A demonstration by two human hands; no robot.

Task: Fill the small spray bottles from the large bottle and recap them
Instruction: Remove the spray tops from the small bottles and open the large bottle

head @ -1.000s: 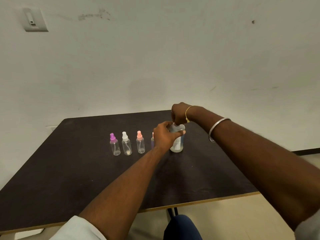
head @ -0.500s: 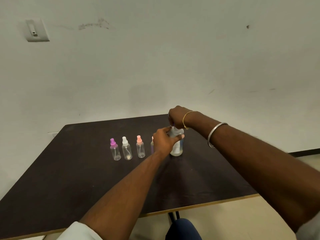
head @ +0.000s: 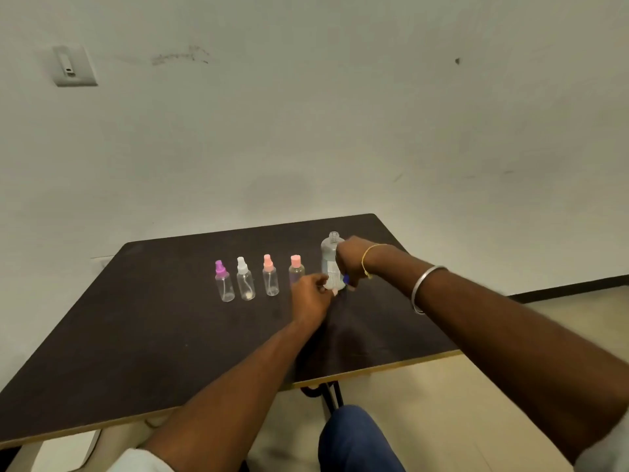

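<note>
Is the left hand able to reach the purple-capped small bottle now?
Probably yes: the left hand hangs low over the table, and nothing stands in front of the purple-capped bottle.

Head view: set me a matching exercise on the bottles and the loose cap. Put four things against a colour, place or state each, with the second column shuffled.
Things
1. leftmost small bottle
2. second small bottle from the left
3. large bottle
4. blue cap

Colour, place or state
A. neck open, no cap on
B. purple spray top
C. held in the right hand
D. white spray top

Pairs: 1-B, 2-D, 3-A, 4-C
</note>
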